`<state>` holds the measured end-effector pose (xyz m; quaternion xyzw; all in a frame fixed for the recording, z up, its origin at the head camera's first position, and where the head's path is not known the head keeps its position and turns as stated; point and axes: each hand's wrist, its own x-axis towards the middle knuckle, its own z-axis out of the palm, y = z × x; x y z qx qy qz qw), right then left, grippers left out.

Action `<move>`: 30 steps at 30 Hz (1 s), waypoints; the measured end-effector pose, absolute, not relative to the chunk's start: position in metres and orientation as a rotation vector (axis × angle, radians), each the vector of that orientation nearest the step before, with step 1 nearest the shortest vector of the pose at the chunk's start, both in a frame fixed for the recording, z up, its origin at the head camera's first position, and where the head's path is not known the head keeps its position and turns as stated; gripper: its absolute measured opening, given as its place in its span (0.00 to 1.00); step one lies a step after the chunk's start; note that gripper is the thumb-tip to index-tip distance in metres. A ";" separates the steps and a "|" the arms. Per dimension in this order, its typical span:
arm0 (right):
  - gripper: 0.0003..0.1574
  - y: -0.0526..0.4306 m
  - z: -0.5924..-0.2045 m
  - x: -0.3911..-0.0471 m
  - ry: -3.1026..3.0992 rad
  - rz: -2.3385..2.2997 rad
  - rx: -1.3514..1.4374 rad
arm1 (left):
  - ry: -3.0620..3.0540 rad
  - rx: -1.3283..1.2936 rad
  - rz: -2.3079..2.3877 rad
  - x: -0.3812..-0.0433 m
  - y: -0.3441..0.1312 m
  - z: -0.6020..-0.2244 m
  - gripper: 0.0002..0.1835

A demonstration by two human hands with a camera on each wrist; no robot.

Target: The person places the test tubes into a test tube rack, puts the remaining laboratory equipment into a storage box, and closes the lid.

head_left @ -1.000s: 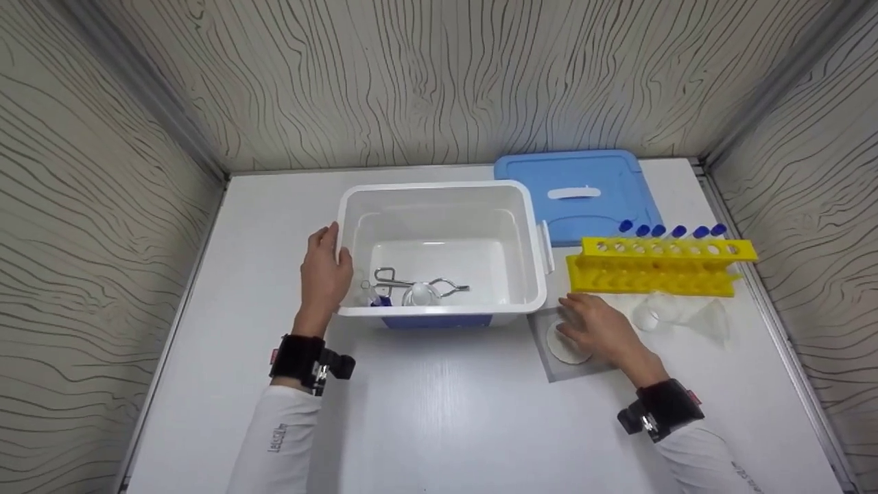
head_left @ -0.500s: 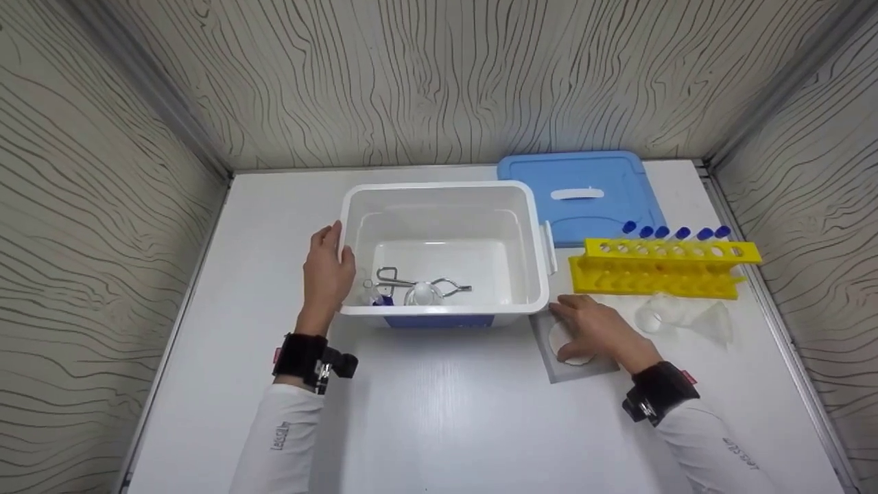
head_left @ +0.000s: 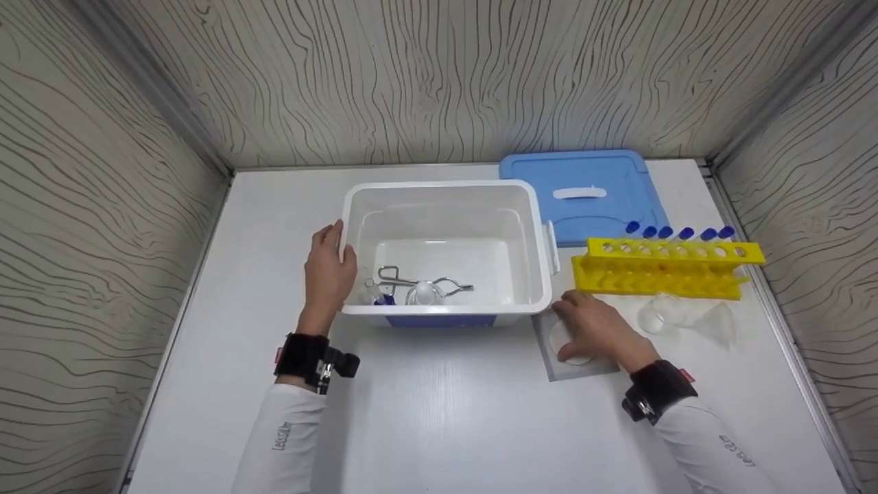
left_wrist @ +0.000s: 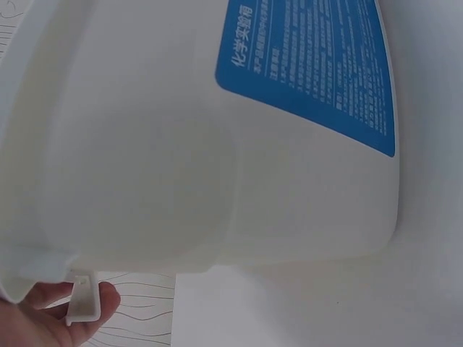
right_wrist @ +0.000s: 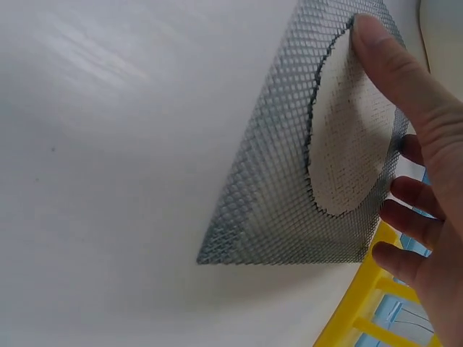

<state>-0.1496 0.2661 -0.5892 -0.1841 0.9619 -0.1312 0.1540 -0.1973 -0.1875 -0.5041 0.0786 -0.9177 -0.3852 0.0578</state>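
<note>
You have a white box (head_left: 439, 309); right of it, grey crosshatched gauze (right_wrist: 278, 170), a yellow rack (head_left: 675, 268), a blue lid (head_left: 583, 208).

Blue lid (head_left: 583, 209), upper right of frame, on white desk (head_left: 439, 425); yellow rack (head_left: 665, 266), mid-right; blue-capped tubes (head_left: 686, 234) along its top edge; clear funnel (head_left: 718, 324) just below.

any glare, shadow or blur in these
Head: soft glare on the table; left wrist: bin dim, small print on its blue label too soft to read; right wrist: bright streaks on the table, upper left, shadow below the wire mesh.
</note>
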 end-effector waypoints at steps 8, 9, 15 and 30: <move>0.37 0.268 -0.582 -0.163 2.718 -0.471 -0.454 | -2.786 0.250 -1.156 -0.199 -0.187 -0.504 0.29; 0.34 0.268 -0.581 -0.164 2.706 -0.486 -0.433 | -2.786 0.248 -1.158 -0.200 -0.187 -0.504 0.29; 0.18 0.272 -0.567 -0.163 2.685 -0.590 -0.378 | -2.784 0.259 -1.160 -0.199 -0.186 -0.506 0.29; 0.15 0.278 -0.508 -0.163 2.687 -0.788 -0.254 | -2.780 0.262 -1.156 -0.198 -0.187 -0.505 0.29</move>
